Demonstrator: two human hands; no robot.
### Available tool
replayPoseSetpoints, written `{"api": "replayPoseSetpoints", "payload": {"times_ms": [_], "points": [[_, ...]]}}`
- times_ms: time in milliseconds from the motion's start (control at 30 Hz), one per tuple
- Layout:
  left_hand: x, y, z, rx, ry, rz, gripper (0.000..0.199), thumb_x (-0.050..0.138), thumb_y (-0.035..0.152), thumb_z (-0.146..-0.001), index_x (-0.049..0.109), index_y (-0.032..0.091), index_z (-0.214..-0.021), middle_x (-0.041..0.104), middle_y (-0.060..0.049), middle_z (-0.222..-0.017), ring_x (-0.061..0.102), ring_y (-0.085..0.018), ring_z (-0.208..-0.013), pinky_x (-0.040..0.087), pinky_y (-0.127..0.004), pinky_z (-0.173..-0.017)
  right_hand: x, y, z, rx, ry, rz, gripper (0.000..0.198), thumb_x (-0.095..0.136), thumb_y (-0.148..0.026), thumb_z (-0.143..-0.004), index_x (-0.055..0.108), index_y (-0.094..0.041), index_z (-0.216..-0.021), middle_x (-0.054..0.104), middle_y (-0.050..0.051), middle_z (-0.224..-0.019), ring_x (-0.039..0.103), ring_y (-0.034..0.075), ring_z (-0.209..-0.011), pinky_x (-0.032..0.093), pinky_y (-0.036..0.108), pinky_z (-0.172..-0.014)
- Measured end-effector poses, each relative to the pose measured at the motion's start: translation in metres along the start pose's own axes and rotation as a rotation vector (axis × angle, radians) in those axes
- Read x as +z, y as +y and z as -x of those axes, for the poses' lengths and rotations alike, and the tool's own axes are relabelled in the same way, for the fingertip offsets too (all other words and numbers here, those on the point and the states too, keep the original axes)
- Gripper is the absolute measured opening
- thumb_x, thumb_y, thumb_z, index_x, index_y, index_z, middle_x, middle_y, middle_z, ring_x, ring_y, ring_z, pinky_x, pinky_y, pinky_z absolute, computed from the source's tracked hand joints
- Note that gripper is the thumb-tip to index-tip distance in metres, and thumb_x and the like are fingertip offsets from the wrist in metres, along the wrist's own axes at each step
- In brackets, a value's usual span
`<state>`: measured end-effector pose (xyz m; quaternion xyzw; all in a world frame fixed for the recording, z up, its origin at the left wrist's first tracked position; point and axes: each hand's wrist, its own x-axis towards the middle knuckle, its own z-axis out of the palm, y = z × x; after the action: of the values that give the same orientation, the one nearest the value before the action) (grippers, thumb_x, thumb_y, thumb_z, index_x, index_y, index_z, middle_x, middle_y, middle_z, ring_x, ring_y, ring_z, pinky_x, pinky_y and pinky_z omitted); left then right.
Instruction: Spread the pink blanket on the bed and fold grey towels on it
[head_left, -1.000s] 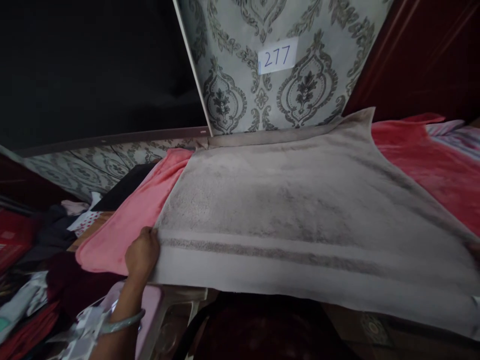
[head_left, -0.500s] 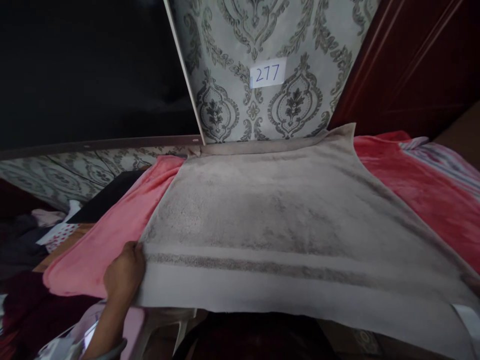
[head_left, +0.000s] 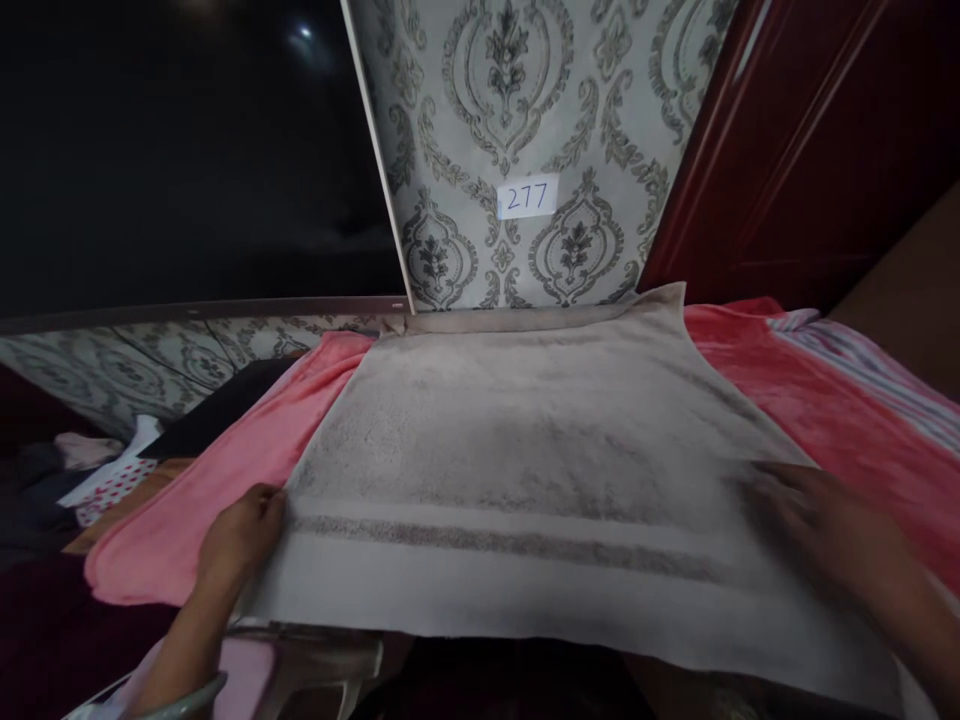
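Observation:
A grey towel [head_left: 495, 420] lies spread flat, with a darker stripe across its near part and its front edge hanging over the side close to me. My left hand [head_left: 241, 530] is closed on the towel's left edge, by the stripe. Over the right part of the towel is my right hand [head_left: 832, 530], its fingers stretched out to the left and smeared by motion. Whether its palm presses on the cloth I cannot tell. Beneath the towel, a pink fleece cloth [head_left: 217, 480] shows on the left and a red fleece cloth [head_left: 757, 370] on the right.
Behind stands a large dark screen [head_left: 187, 160] on the left, beside patterned wallpaper with a paper label [head_left: 528, 196] reading 277. A dark red wooden panel [head_left: 795, 150] rises at the right. Striped cloth [head_left: 862, 360] lies far right; a pink seat [head_left: 244, 675] is low left.
My right hand has come in from the right edge onto the towel. My left hand keeps its hold at the left edge. The view has tilted up slightly.

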<state>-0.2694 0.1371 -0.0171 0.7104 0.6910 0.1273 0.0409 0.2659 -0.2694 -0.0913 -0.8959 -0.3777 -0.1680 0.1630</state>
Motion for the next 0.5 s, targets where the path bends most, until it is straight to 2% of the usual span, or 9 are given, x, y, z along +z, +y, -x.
{"api": "replayPoseSetpoints", "payload": {"times_ms": [67,133,267,333,400,500], "points": [[-0.006,0.017,-0.002,0.084,0.039,-0.086,0.034,0.047,0.036,-0.094,0.062,0.02,-0.119,0.075,-0.007,-0.114,0.069,-0.03,-0.109,0.055,-0.04,-0.09,0.008,-0.051,-0.02,-0.134,-0.068,-0.152,0.055,0.031,-0.052,-0.097,0.068,-0.019,-0.122,0.066,0.017,-0.127,0.063,0.031,-0.115,0.052,0.048,-0.102],[-0.007,0.047,-0.001,0.284,0.056,-0.113,0.041,0.051,0.032,-0.093,0.06,0.015,-0.129,0.067,-0.013,-0.133,0.06,-0.035,-0.126,0.052,-0.043,-0.1,0.017,-0.104,-0.038,-0.268,-0.125,-0.22,0.056,0.032,-0.049,-0.097,0.065,-0.018,-0.129,0.065,0.015,-0.131,0.061,0.031,-0.121,0.049,0.051,-0.107],[0.015,0.131,0.001,0.764,-0.128,0.051,0.053,0.054,0.034,-0.094,0.053,0.013,-0.143,0.048,-0.017,-0.155,0.043,-0.029,-0.146,0.037,-0.042,-0.119,0.038,-0.194,-0.063,-0.513,-0.22,-0.217,0.06,0.035,-0.049,-0.098,0.052,-0.019,-0.147,0.045,0.013,-0.154,0.043,0.03,-0.142,0.04,0.05,-0.115],[0.035,0.171,0.003,0.972,-0.228,0.091,0.061,0.054,0.042,-0.095,0.047,0.016,-0.149,0.036,-0.017,-0.162,0.032,-0.028,-0.151,0.03,-0.045,-0.122,0.047,-0.223,-0.071,-0.591,-0.262,-0.187,0.062,0.036,-0.051,-0.099,0.044,-0.023,-0.154,0.033,0.01,-0.162,0.03,0.031,-0.149,0.035,0.055,-0.117],[0.056,0.2,0.007,1.082,-0.271,0.089,0.064,0.05,0.048,-0.097,0.042,0.018,-0.153,0.031,-0.017,-0.164,0.024,-0.029,-0.154,0.025,-0.052,-0.124,0.055,-0.24,-0.074,-0.639,-0.291,-0.166,0.063,0.036,-0.052,-0.1,0.039,-0.026,-0.158,0.026,0.008,-0.165,0.022,0.031,-0.152,0.03,0.059,-0.118],[0.08,0.22,0.015,1.166,-0.287,0.052,0.066,0.044,0.052,-0.1,0.037,0.02,-0.156,0.03,-0.016,-0.165,0.022,-0.029,-0.155,0.021,-0.056,-0.124,0.066,-0.246,-0.07,-0.658,-0.325,-0.155,0.064,0.033,-0.052,-0.102,0.033,-0.027,-0.16,0.025,0.007,-0.165,0.018,0.029,-0.153,0.023,0.06,-0.121]]}}
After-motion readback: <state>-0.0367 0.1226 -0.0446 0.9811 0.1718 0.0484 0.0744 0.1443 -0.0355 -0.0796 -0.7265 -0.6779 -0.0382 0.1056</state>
